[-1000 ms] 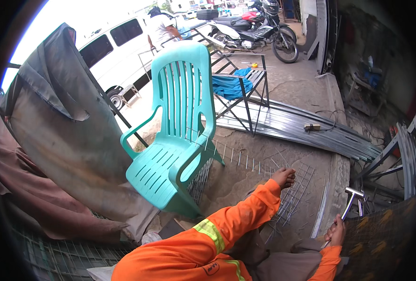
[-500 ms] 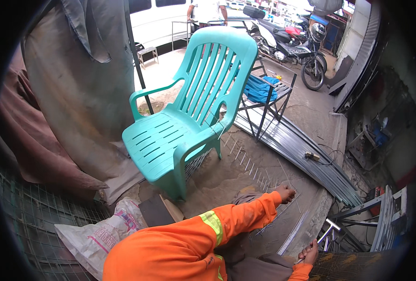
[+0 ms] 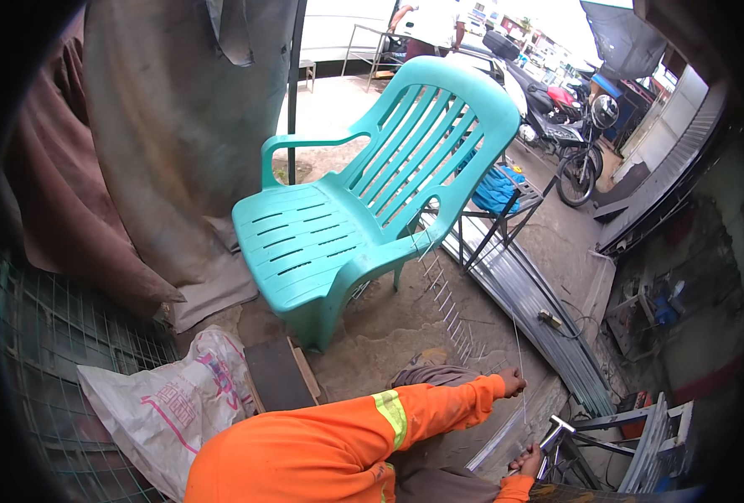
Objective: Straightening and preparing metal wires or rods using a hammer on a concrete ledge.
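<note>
My left hand [image 3: 514,383], at the end of an orange sleeve, is closed around a thin metal rod [image 3: 518,339] that sticks up above the fist and shows again below it. Lower and to the right, my right hand [image 3: 526,461] grips a metal hammer [image 3: 559,426], its T-shaped head pointing up and away from me. Beyond my left hand, a ladder-like row of thin rods [image 3: 449,314] lies on the ground, running toward the green plastic chair [image 3: 305,243]. Part of that row is hidden by the chair and my arm.
Long silvery metal bars [image 3: 523,302] lie on the right, below a dark metal frame with blue cloth [image 3: 495,190]. At left are a white sack [image 3: 171,402], a dark board [image 3: 281,375] and hanging tarps [image 3: 179,151]. Motorcycles [image 3: 577,159] and a person [image 3: 431,21] are farther back.
The view has turned, so the chair and background sit farther right. The rod now stands more upright at my left hand. My right hand still holds the hammer.
</note>
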